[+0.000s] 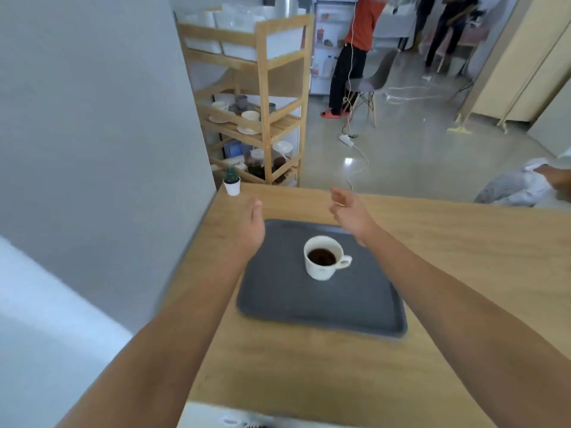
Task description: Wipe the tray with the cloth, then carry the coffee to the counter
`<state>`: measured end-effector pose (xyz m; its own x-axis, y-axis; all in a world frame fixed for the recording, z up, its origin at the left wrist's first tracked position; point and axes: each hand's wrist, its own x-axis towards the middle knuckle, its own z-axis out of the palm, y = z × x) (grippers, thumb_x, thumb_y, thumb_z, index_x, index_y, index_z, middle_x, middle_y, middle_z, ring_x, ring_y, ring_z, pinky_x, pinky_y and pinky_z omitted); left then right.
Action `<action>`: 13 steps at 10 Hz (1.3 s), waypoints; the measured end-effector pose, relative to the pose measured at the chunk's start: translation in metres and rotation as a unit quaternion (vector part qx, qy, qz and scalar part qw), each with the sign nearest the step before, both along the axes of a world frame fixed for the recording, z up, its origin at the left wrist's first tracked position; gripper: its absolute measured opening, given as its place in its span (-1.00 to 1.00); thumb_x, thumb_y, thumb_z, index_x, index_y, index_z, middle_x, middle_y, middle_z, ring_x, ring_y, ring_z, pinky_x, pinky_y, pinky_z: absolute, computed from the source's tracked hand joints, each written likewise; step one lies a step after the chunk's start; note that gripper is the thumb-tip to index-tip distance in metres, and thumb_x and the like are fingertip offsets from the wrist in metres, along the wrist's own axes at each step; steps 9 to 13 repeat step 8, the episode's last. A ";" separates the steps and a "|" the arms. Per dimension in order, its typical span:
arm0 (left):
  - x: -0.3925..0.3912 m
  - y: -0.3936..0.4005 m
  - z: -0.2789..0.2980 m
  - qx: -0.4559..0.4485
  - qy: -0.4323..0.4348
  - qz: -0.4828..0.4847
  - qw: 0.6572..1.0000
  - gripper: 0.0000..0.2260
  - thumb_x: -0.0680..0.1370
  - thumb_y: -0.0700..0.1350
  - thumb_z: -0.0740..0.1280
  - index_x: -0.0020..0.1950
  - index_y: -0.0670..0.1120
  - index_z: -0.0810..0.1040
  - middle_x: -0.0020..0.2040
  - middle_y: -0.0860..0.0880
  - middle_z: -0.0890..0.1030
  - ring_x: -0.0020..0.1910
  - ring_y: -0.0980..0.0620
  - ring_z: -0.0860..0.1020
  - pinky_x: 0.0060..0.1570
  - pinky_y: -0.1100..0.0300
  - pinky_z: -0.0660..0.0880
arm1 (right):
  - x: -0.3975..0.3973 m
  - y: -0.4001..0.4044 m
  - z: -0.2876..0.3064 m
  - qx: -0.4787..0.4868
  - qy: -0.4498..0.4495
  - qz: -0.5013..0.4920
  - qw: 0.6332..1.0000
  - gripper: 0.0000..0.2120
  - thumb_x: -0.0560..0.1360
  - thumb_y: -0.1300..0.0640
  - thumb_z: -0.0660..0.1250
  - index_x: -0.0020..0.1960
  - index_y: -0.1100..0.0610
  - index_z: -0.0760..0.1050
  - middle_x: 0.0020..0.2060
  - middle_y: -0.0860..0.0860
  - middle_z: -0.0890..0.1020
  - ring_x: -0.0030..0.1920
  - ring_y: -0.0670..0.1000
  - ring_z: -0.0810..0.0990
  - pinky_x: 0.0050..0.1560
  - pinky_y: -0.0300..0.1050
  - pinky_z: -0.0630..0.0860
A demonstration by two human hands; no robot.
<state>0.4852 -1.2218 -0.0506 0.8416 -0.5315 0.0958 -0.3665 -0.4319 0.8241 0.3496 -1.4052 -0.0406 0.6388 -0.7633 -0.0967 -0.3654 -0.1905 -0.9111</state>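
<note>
A dark grey tray [355,310] lies on the wooden table [463,257]. A white cup of coffee [324,261] stands on the tray's far half, handle to the right. My left hand [251,223] hovers over the tray's far left corner, fingers straight and empty. Over the far right edge of the tray is my right hand [350,213], fingers loosely spread, holding nothing. Both hands are beyond the cup and do not touch it. A crumpled pale cloth [519,186] shows at the far right, past the table edge.
A small potted cactus [231,180] stands at the table's far left corner against a grey wall. A wooden shelf unit [265,103] with cups and jars is behind it. People stand by a fridge and a grey chair [374,84]; cables and a power strip [346,139] lie on the floor.
</note>
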 end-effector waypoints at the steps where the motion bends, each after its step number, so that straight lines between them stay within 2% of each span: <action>1: -0.054 0.022 -0.019 0.030 -0.054 -0.040 0.997 -0.60 0.66 0.02 0.00 0.35 -0.12 0.46 0.37 -0.05 0.47 0.41 -0.04 0.36 0.45 0.15 0.13 | -0.070 0.033 -0.021 -0.023 -0.001 -0.083 0.996 -0.58 0.57 0.22 0.17 0.42 0.10 0.35 0.33 0.05 0.50 0.31 0.04 0.48 0.24 -0.13 0.40; 2: -0.096 0.038 -0.065 0.059 0.020 -0.102 0.993 -0.55 0.66 0.02 -0.03 0.52 -0.12 0.20 0.56 -0.03 0.13 0.56 -0.01 0.01 0.52 -0.02 -0.05 | -0.125 0.070 -0.054 -0.096 0.058 -0.106 0.988 -0.61 0.61 0.18 0.15 0.43 0.17 0.33 0.30 0.11 0.53 0.30 0.13 0.49 0.27 -0.10 0.35; 3: -0.130 0.063 -0.106 0.177 -0.039 -0.136 0.974 -0.52 0.65 0.09 -0.08 0.55 -0.02 0.09 0.59 0.03 -0.02 0.56 0.04 -0.11 0.50 -0.11 -0.11 | -0.156 0.103 -0.097 -0.132 0.142 -0.049 0.980 -0.56 0.64 0.09 0.08 0.49 0.19 0.22 0.49 0.13 0.31 0.52 0.13 0.18 0.49 0.07 0.13; 4: -0.154 0.088 -0.136 0.268 -0.144 -0.191 0.933 -0.42 0.57 0.19 -0.20 0.56 0.00 -0.05 0.59 0.01 -0.11 0.56 0.00 -0.18 0.50 -0.16 -0.13 | -0.172 0.135 -0.142 -0.227 0.266 -0.004 0.937 -0.41 0.62 -0.16 -0.10 0.55 0.12 0.06 0.58 0.07 0.02 0.58 0.08 -0.08 0.52 0.17 -0.11; 5: -0.155 0.097 -0.146 0.300 -0.203 -0.216 0.907 -0.41 0.58 0.21 -0.13 0.56 0.02 -0.12 0.59 0.00 -0.12 0.56 -0.02 -0.19 0.49 -0.17 -0.10 | -0.180 0.152 -0.164 -0.300 0.309 0.010 0.902 -0.27 0.55 -0.29 -0.28 0.56 0.14 0.03 0.57 0.08 0.03 0.57 0.11 -0.03 0.50 0.25 -0.08; 6: -0.154 0.098 -0.150 0.296 -0.234 -0.206 0.903 -0.42 0.59 0.21 -0.06 0.56 0.04 -0.10 0.59 -0.01 -0.10 0.56 -0.03 -0.17 0.49 -0.16 -0.06 | -0.182 0.150 -0.169 -0.316 0.331 0.005 0.889 -0.31 0.57 -0.25 -0.15 0.56 0.13 -0.01 0.57 0.08 0.01 0.57 0.12 -0.04 0.50 0.26 -0.08; 7: -0.155 0.098 -0.149 0.294 -0.233 -0.207 0.904 -0.42 0.59 0.22 -0.05 0.56 0.05 -0.08 0.59 -0.01 -0.07 0.57 -0.02 -0.16 0.50 -0.18 -0.04 | -0.180 0.155 -0.166 -0.304 0.320 0.009 0.897 -0.32 0.58 -0.23 -0.15 0.57 0.14 -0.04 0.58 0.09 0.00 0.57 0.12 -0.06 0.51 0.28 -0.02; 8: -0.158 0.096 -0.150 0.285 -0.244 -0.203 0.904 -0.43 0.59 0.21 -0.05 0.56 0.05 -0.04 0.59 -0.01 -0.03 0.57 -0.03 -0.14 0.49 -0.22 -0.12 | -0.183 0.157 -0.163 -0.248 0.224 -0.065 0.940 -0.31 0.57 -0.25 -0.15 0.56 0.14 -0.01 0.57 0.11 0.00 0.57 0.13 -0.08 0.50 0.31 0.02; 13: -0.158 0.096 -0.150 0.285 -0.244 -0.203 0.904 -0.43 0.59 0.21 -0.05 0.56 0.05 -0.04 0.59 -0.01 -0.03 0.57 -0.03 -0.14 0.49 -0.22 -0.12 | -0.183 0.157 -0.163 -0.248 0.224 -0.065 0.940 -0.31 0.57 -0.25 -0.15 0.56 0.14 -0.01 0.57 0.11 0.00 0.57 0.13 -0.08 0.50 0.31 0.02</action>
